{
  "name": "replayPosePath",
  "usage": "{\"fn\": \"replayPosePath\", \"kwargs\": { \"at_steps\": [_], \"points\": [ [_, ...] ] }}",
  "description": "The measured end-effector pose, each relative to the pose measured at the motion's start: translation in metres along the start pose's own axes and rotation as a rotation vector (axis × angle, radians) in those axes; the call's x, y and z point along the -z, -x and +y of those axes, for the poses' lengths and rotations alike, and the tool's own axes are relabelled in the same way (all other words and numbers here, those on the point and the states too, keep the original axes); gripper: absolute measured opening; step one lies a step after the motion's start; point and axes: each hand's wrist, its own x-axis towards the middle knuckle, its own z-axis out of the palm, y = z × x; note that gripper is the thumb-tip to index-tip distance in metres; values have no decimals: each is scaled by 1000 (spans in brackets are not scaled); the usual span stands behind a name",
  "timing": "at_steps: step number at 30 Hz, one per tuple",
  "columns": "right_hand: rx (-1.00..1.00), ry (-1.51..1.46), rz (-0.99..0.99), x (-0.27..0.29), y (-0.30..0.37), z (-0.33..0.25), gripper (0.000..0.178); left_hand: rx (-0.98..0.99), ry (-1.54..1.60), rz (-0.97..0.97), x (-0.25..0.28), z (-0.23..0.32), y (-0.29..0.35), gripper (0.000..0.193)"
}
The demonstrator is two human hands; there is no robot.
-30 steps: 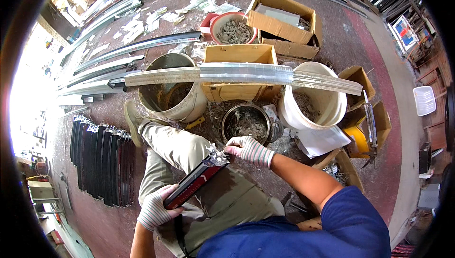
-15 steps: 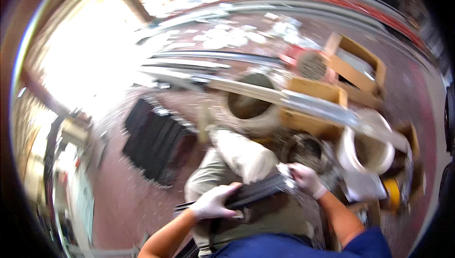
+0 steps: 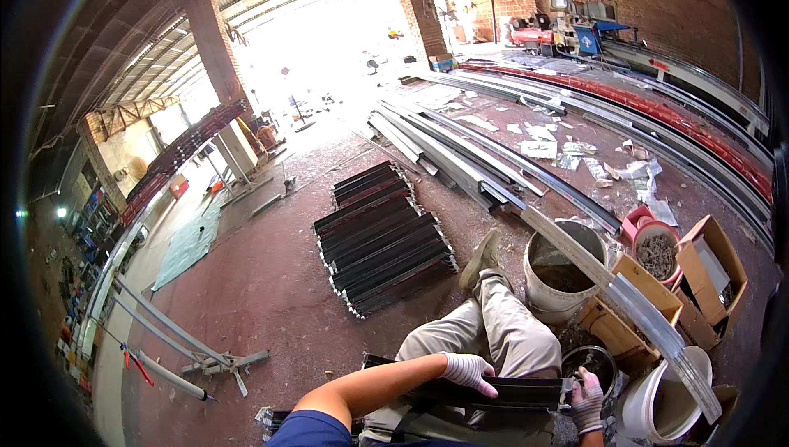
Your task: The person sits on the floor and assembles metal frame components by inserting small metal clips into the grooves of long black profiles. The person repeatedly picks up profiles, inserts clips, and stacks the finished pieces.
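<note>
Black metal profiles (image 3: 526, 394) lie crosswise over my lap, with a silvery fitting at their right end. My left hand (image 3: 470, 370), in a pale striped glove, is closed over them from above near the middle. At the right end is my right hand (image 3: 586, 402), also gloved, its fingers curled and pressed together beside the fitting. Whatever small thing it pinches is too small to make out. Several more black profiles (image 3: 382, 237) with silvery ends lie side by side on the floor ahead of my feet.
To my right stand a white bucket (image 3: 534, 283), a dark pot of small parts (image 3: 612, 365), another white bucket (image 3: 629, 414) and cardboard boxes (image 3: 740, 283). A long metal bar (image 3: 649, 315) rests across them. Long profiles (image 3: 444, 151) cover the floor ahead; a metal stand (image 3: 226, 361) is at left.
My view has swung up and left, bringing the hall and floor stack into sharper sight. Both hands stay at the black profiles; the right hand remains at their right end.
</note>
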Motion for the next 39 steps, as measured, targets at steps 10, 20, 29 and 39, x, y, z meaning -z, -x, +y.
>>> {"fn": "replayPosePath", "kwargs": {
  "at_steps": [10, 20, 29, 39],
  "points": [
    [-310, 10, 140, 21, 21, 45, 36, 37, 107, 1012, 87, -94, 156, 48],
    [-249, 41, 89, -5, 12, 46, 38, -53, 380, 2521, 77, -198, 341, 53],
    [-113, 112, 150, 2, -43, -59, 44, -627, 1370, 2384, 37, -169, 335, 75],
    [473, 199, -216, -39, -87, -209, 62, -575, 1915, 1632, -11, -24, 125, 64]
  ]
}}
